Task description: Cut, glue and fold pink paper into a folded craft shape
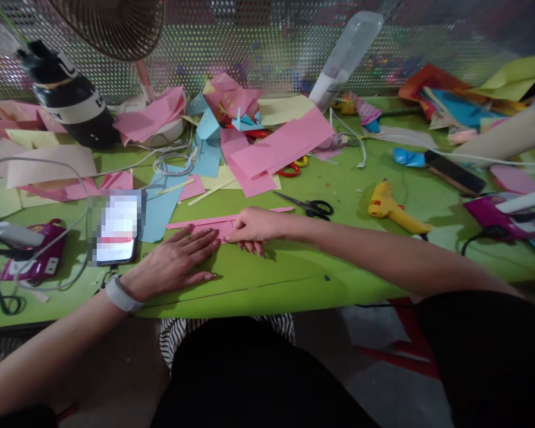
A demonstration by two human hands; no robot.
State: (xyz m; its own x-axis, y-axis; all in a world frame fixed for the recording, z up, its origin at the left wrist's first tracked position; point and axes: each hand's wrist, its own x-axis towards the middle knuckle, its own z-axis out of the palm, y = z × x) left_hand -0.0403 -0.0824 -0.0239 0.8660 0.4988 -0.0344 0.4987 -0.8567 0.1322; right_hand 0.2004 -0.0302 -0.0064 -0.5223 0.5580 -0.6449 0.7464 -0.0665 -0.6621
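A strip of pink paper [226, 229] with a narrow folded edge lies on the green tabletop in front of me. My left hand [178, 255] rests flat with fingers stretched out, its fingertips pressing the left part of the paper. Curled over the right part is my right hand [252, 229], thumb and fingers closed on the paper; its fingertips are partly hidden. Black-handled scissors [316, 208] lie just beyond my right wrist, blades pointing left. A pixelated phone [118, 229] lies left of my left hand.
Pink paper sheets [280, 145], more coloured paper and a white cable coil [173, 163] lie at the back. A yellow glue gun [395, 208] is at right. A black bottle [71, 95], a fan [116, 27] and a clear bottle [345, 56] stand along the mesh panel.
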